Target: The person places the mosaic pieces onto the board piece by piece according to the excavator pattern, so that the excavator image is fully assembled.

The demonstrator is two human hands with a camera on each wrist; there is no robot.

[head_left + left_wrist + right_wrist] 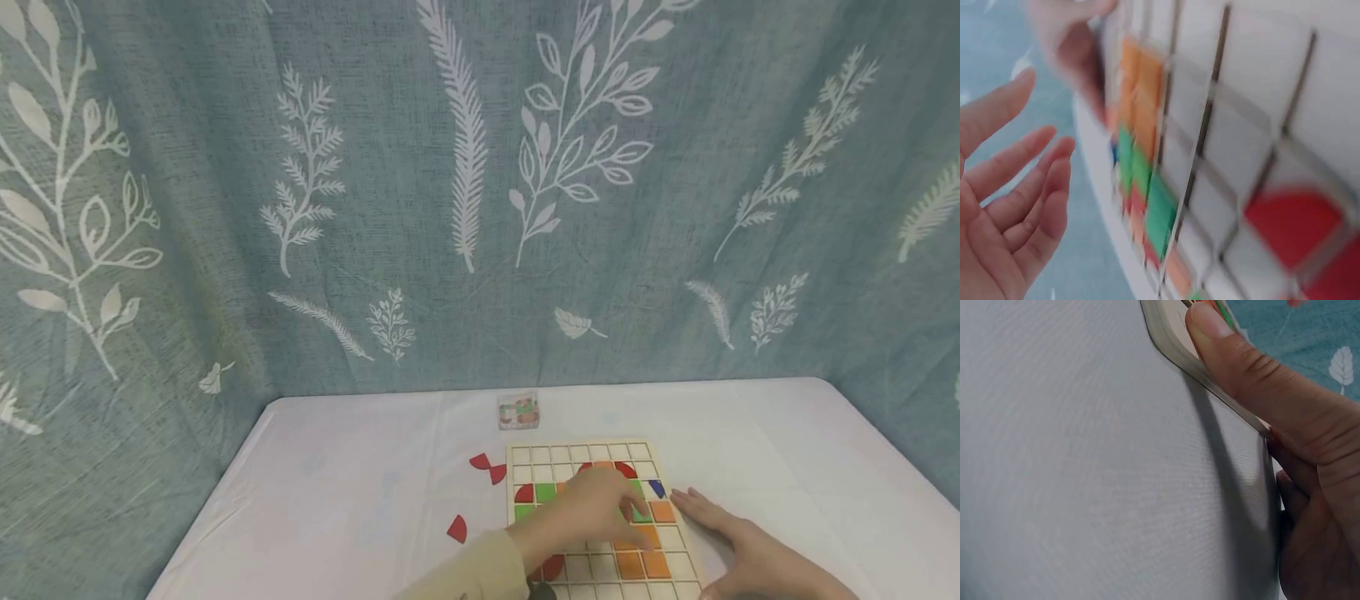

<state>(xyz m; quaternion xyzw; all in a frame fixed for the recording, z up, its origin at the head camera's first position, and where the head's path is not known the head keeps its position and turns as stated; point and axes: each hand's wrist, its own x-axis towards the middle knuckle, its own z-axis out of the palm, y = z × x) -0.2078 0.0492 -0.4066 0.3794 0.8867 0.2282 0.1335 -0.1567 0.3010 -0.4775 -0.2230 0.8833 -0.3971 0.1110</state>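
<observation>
A pale wooden grid board point(531, 454) lies on the white cloth, partly filled with orange square tiles point(657, 565), green square tiles point(545, 492), red quarter-round tiles point(552, 568) and one blue tile point(657, 488). Over its middle hovers my left hand point(600, 508), fingers spread and slightly bent. In the left wrist view that hand point(1016, 206) shows nothing between its fingers. My right hand point(750, 550) rests along the board's right side with its fingers extended. In the right wrist view its thumb point(1260, 378) touches the board's edge. The left forearm hides part of the grid.
Several loose red pieces, one of them a quarter-round point(457, 528), lie left of the board. A small clear box point(518, 411) with coloured pieces inside stands behind it. A blue-green leaf-patterned curtain point(390, 250) hangs behind the white-covered table point(337, 500).
</observation>
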